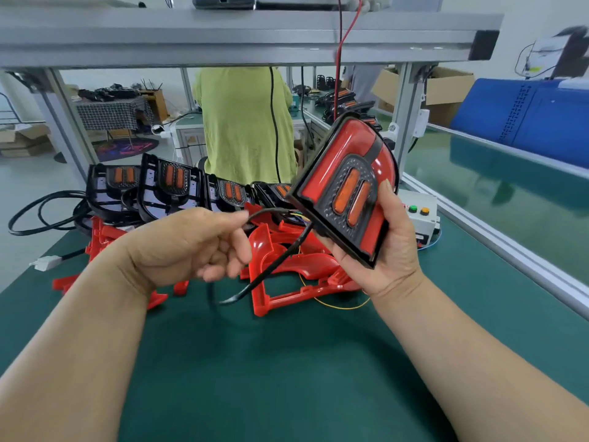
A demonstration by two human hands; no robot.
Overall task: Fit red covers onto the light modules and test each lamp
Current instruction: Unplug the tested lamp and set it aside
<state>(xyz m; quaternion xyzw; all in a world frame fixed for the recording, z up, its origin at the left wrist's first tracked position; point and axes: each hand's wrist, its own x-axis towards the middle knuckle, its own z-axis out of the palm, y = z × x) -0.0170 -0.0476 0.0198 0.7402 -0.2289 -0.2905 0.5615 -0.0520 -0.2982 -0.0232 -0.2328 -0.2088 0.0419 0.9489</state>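
My right hand (387,240) grips a light module with its red cover fitted (345,186), held tilted above the green mat with its orange lenses facing me. Out of the module's lower left edge runs a black cable (274,266), and my left hand (194,247) pinches that cable near its coloured wires. Loose red covers (287,272) lie piled on the mat under my hands. Behind them several uncovered black light modules (169,186) stand in a row. No lamp is lit.
A white control box with green and orange buttons (419,218) sits at the right on the green mat (271,362). A white connector (47,261) lies at the left. Red and black leads (339,59) hang from the shelf frame. A person in a green shirt (245,122) stands beyond the bench.
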